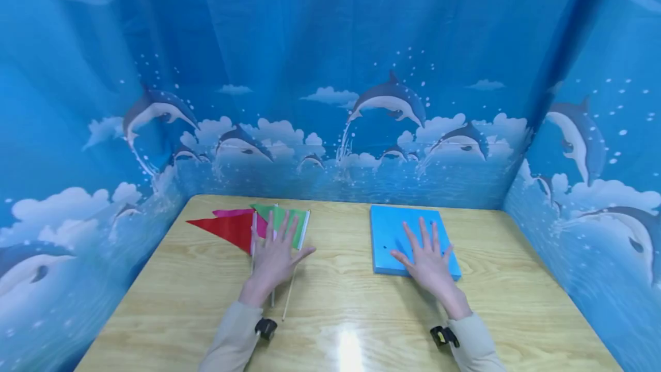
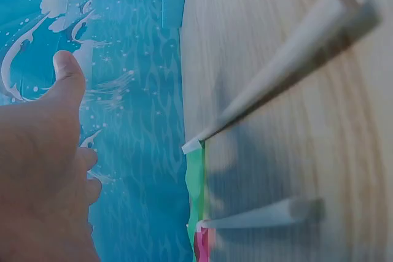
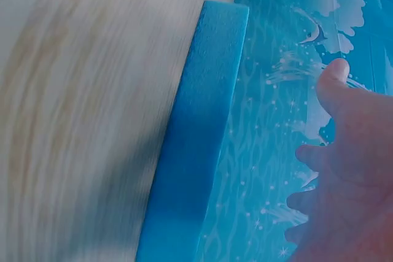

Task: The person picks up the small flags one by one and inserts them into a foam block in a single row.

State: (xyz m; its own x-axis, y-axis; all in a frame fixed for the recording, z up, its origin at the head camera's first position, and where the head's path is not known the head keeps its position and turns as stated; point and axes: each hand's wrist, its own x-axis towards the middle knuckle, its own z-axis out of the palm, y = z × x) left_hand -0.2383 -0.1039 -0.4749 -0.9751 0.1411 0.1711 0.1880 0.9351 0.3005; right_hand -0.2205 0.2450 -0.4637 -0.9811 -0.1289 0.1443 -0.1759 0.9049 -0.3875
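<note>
A person's left hand [image 1: 276, 257] lies flat, fingers spread, on small paper flags [image 1: 248, 225] with thin white sticks [image 2: 270, 81] at the left of the wooden worktop [image 1: 341, 303]. The right hand [image 1: 428, 263] rests open on a blue foam block [image 1: 397, 228]. The flags look light and flimsy, best pinched by the sticks; the foam looks soft and light.

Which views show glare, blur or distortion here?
Head view: sharp, a bright glare patch on the table near the bottom edge, wide-angle bending at the sides. Left wrist view: flag sticks smeared. Right wrist view: wood grain blurred, blue foam block soft-edged.
</note>
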